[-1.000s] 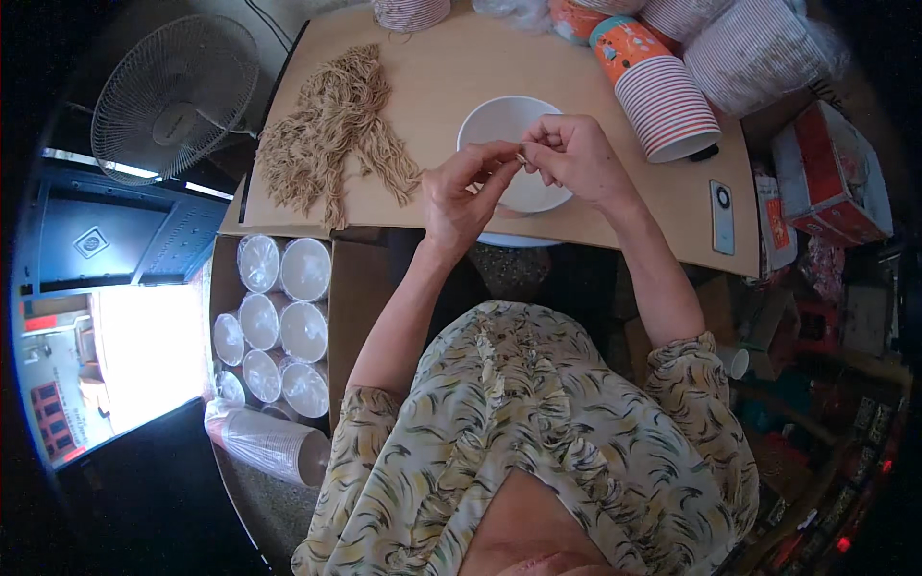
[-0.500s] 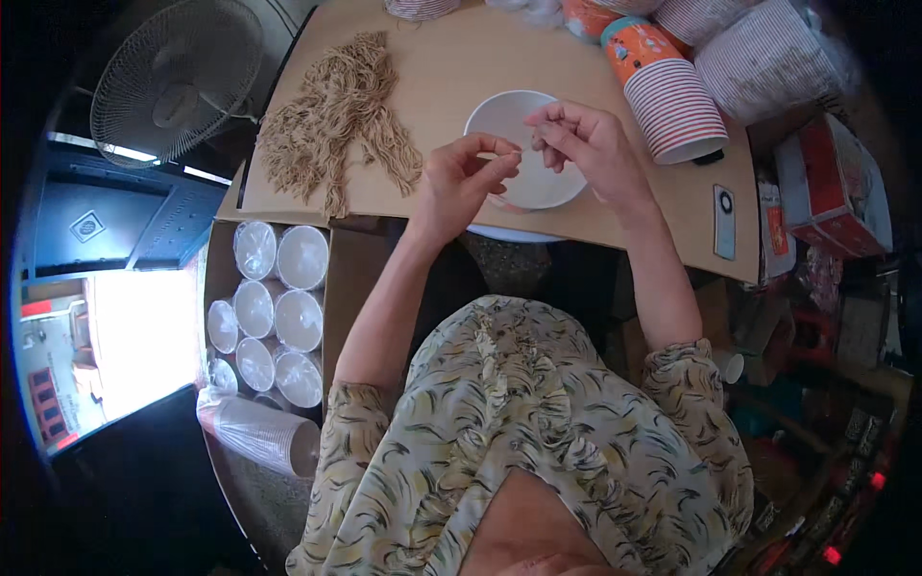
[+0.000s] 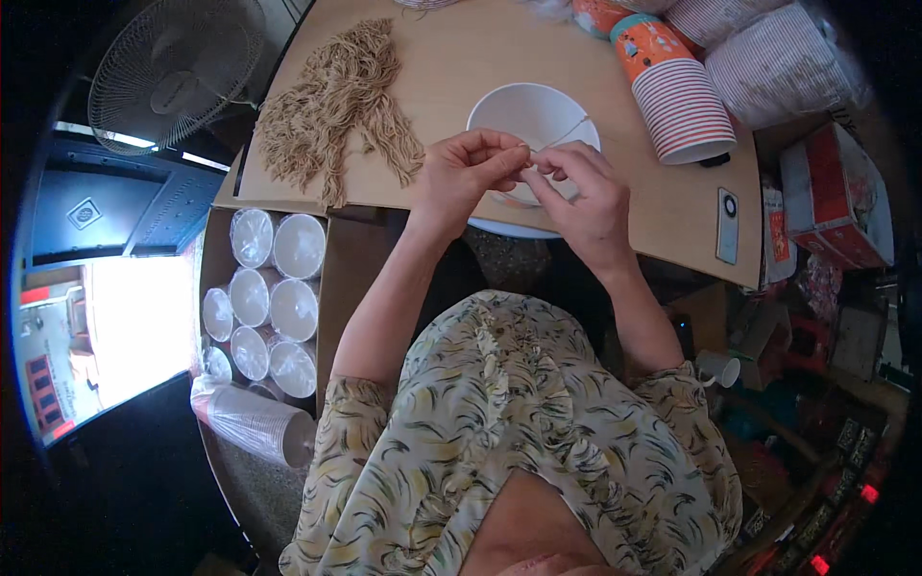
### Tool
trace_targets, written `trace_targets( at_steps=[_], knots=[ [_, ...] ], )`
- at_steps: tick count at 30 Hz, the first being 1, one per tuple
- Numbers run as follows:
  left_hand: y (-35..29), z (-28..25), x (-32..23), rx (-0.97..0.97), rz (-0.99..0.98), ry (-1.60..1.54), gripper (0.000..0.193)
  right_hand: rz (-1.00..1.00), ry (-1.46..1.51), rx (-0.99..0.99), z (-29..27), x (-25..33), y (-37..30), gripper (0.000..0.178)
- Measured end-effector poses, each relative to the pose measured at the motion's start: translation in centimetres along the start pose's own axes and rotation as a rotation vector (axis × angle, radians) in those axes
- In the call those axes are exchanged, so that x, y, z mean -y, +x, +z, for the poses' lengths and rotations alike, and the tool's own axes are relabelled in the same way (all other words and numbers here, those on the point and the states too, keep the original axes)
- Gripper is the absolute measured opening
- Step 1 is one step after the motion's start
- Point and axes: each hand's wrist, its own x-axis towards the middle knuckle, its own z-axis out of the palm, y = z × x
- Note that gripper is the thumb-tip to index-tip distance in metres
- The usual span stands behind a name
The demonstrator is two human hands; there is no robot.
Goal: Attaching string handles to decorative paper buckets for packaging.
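A: What has just changed?

B: The hands were apart half a second ago; now they meet. The left hand [image 3: 459, 184] has its thumb and forefinger pressed together on a bit of thin strand [image 3: 569, 132]. The right hand [image 3: 595, 206] has its thumb and forefinger close up against that same spot. I can't tell whether it grips the strand too.

A: What does that mean for the work?

B: My judgement is that both hands are busy at one spot on one strand, fine fingertip work.

A: Where does the strand go?

B: From the fingertips, a length sticks out toward 2 o'clock, above the white bowl [image 3: 519, 102]. The bowl sits on the table [image 3: 480, 48] at 12 o'clock, just beyond and partly behind the hands.

A: And farther off?

B: The bundle of tan cords [image 3: 336, 106] lies between 9 and 10 o'clock, well apart from the hands. A stack of paper cups [image 3: 684, 110] lies on its side between 2 and 3 o'clock.

A: Anything else different from the earlier frame?

B: That length over the bowl didn't show then. The whole view has shifted slightly; bundle and cups look undisturbed.
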Motion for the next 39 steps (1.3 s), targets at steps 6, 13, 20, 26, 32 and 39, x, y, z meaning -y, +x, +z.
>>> trace_targets(
  at_steps=[6,13,20,26,32,39],
  knots=[
    [-0.2,0.3,0.4,-0.009,0.043,-0.008,0.019,0.129,0.155,-0.023,0.7,-0.2,-0.4,0.008],
    [-0.5,0.2,0.1,0.014,0.026,0.062,0.020,0.178,0.183,0.028,0.4,-0.4,-0.4,0.008],
    [-0.5,0.6,0.3,-0.020,0.047,0.008,0.020,0.313,0.301,0.048,0.6,-0.7,-0.8,0.007],
    [-1.1,0.6,-0.6,0.025,0.007,0.123,0.025,0.339,0.270,0.043,0.7,-0.8,-1.0,0.007],
    [-0.8,0.4,0.1,0.022,0.047,0.063,0.019,0.386,0.322,0.067,0.6,-0.8,-1.1,0.008],
    [-0.5,1.2,-0.1,-0.038,0.050,0.087,0.013,0.204,0.192,0.013,0.9,-0.8,-1.2,0.009]
  ],
)
